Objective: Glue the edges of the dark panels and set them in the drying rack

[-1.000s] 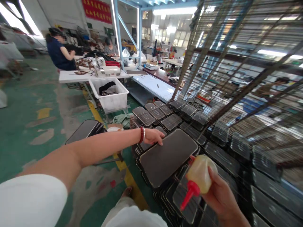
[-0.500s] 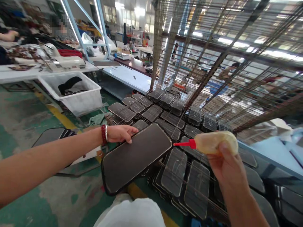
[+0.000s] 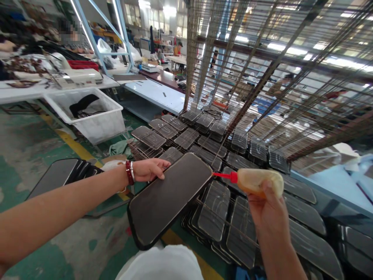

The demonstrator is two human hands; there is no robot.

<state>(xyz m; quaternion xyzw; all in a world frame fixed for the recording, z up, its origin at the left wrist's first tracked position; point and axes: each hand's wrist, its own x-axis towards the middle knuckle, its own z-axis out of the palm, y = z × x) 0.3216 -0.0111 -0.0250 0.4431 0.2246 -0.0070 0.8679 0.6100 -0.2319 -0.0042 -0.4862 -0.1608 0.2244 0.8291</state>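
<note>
My left hand (image 3: 150, 170) grips the upper left edge of a dark, flat panel (image 3: 170, 198) with rounded corners and a raised black rim. The thumb lies on the panel's face; the other fingers are partly hidden behind its edge. My right hand (image 3: 269, 206) is wrapped round a squeeze bottle (image 3: 256, 181) of yellowish liquid, held on its side. Its long red nozzle (image 3: 225, 175) points left, and the tip is at the panel's right corner, apparently touching the rim. Under and beyond the panel, several similar dark panels (image 3: 214, 210) lie in rows on a wire rack.
Tall wire grids (image 3: 262, 66) lean up at the right behind the rows. A white plastic bin (image 3: 99, 120) stands at the left beside a table with a sewing machine (image 3: 75, 77). More dark panels (image 3: 55, 175) are stacked at the left. Other people sit farther back.
The bottle in my right hand has moved left, bringing its nozzle tip to the panel's corner. The panel has shifted slightly, its near end lower; my left hand keeps its hold.
</note>
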